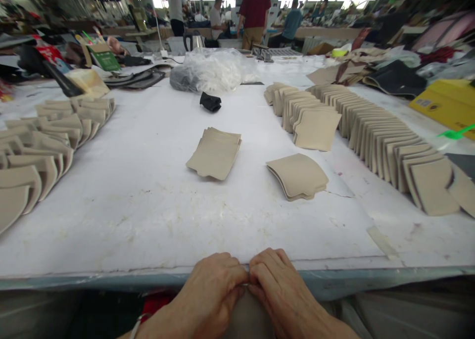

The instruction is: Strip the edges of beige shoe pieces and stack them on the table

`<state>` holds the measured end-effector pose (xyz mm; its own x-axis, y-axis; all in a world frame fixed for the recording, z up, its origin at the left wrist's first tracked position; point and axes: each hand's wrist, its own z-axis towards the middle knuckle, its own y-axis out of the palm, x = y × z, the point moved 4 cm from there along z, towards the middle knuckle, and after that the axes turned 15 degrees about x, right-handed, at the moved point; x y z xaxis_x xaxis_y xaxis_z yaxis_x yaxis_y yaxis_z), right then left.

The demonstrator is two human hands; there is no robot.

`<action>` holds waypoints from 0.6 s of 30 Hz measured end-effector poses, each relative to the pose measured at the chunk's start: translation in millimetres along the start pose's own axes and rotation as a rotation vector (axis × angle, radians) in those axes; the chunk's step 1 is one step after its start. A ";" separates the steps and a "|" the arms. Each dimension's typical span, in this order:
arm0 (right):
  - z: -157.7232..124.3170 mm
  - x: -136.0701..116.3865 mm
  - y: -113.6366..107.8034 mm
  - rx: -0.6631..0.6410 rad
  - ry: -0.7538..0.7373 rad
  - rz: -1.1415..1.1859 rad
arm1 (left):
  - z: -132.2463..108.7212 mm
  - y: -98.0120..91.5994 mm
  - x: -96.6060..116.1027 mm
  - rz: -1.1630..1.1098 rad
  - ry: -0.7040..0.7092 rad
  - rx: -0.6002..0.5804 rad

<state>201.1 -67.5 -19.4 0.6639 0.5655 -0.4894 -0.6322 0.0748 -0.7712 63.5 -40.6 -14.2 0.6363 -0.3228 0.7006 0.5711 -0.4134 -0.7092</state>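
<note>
My left hand point(213, 289) and my right hand point(276, 284) meet at the near edge of the white table point(148, 205), fingers curled and pressed together. Between and below them a beige piece point(247, 319) shows, pinched by both hands. On the table ahead lie two small stacks of beige cut pieces, one in the middle point(215, 153) and one to its right point(299, 175).
Long overlapping rows of the same beige pieces run along the right point(386, 141) and the left point(44, 141). A black scrap point(210, 102) and a clear plastic bag point(215, 69) lie farther back. A yellow box point(447, 104) sits far right. People stand in the background.
</note>
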 end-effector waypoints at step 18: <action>9.0 15.1 -19.8 -0.304 0.342 0.268 | 4.3 -5.7 6.2 -0.091 -0.043 -0.026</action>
<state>220.1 -53.0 -7.9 0.6192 0.2286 -0.7512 -0.6870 -0.3056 -0.6593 66.4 -36.6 -6.2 0.6044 -0.2464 0.7576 0.6141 -0.4617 -0.6401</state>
